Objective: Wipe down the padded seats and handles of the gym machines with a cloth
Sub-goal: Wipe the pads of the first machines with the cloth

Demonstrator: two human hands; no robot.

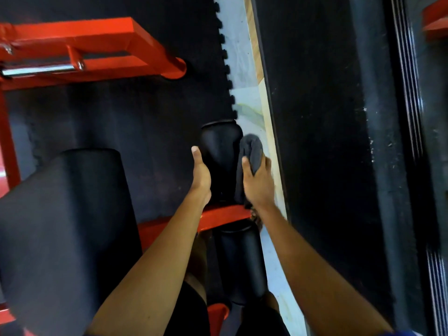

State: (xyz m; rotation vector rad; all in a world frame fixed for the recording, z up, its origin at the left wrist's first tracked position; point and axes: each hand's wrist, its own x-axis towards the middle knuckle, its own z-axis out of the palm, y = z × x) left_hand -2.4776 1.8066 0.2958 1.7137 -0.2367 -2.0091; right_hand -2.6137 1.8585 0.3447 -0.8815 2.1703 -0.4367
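- Two bare hands work side by side in the head view, one on each flank of a black upper roller pad [220, 151] that sits near the middle of the picture.
- On the pad's left flank, the left hand [201, 174] clasps it. The thumb lies along the pad, and the other fingers drop out of sight round its underside.
- At the pad's right flank, the right hand [258, 184] grasps a dark grey cloth [252, 147]. The thumb is on the near side and the fingers curl over the far side. The bunched cloth bulges out past the fingertips and is pressed against the pad.
- Just below both wrists, a short red bar [225, 214] crosses under the upper roller pad.
- Nearer the camera, a lower roller pad [242, 260] runs on from that bar between the two forearms. No hand touches it.
- To the left lies a large black padded seat [68, 214], well apart from both hands.
- Toward the upper left, a red frame [101, 42] stands on a black rubber mat [145, 105] and carries a chrome rod [36, 69].
- Along that mat's toothed right edge runs a pale floor strip [246, 76], which passes beneath the cloth.
- Right of the strip lies a second dark mat [315, 117], and the far right edge is too blurred to read.
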